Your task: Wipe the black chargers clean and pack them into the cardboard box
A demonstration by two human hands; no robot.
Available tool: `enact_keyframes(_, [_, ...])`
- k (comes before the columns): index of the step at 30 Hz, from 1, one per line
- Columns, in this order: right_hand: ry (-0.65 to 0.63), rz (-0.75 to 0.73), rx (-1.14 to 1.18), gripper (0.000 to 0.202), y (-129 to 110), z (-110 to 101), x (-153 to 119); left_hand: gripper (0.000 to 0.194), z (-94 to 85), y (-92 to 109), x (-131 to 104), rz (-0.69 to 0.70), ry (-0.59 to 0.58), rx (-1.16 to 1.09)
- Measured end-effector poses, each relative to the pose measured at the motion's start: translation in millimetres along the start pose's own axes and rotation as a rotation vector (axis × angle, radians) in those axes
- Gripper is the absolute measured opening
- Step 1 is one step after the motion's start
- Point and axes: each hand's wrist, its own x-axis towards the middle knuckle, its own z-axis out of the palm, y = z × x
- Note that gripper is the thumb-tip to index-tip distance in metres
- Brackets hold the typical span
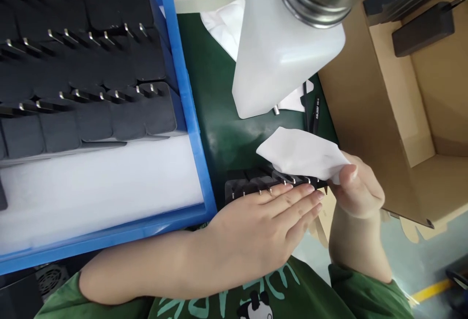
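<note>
My left hand (266, 221) lies flat, fingers stretched out together, along the near side of a row of black power adapters (250, 182) with metal prongs. Between the thumb and fingers of my right hand (360, 187) is a white cloth (305, 153), spread over part of that row. The cloth hides the adapters' right end. Just beyond it stands a translucent white bottle (285, 60) with a metal cap.
At left, a blue tray (190, 109) holds several rows of black adapters (161, 109), prongs up. A cardboard box (380, 99) with black adapters inside stands at right. A black pen-like tool (316, 114) and another white cloth (224, 21) lie on the green mat (215, 129).
</note>
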Motion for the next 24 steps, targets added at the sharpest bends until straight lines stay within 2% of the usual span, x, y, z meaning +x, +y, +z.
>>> enact_keyframes(4, [-0.212, -0.14, 0.085, 0.035, -12.1, -1.1, 21.3, 0.041, 0.7, 1.1, 0.8, -0.027, 0.019, -0.009])
enact_keyframes(8, [-0.445, -0.29, 0.069, 0.031, -17.7, -3.9, 40.1, 0.042, -1.6, 0.8, 1.2, -0.02, 0.002, 0.001])
enact_keyframes(12, [-0.56, -0.315, -0.016, 0.033, -25.5, -1.9, 52.7, 0.044, -1.3, -0.6, 0.5, -0.001, -0.001, 0.024])
enact_keyframes(18, [-0.685, -0.375, -0.193, 0.045, -42.2, 0.8, 65.2, 0.043, 3.2, 0.9, 0.9, -0.023, 0.057, -0.006])
enact_keyframes(24, [-0.776, -0.425, -0.218, 0.041, -53.4, 9.9, 79.8, 0.04, 3.1, -1.2, 1.8, -0.017, 0.079, -0.031])
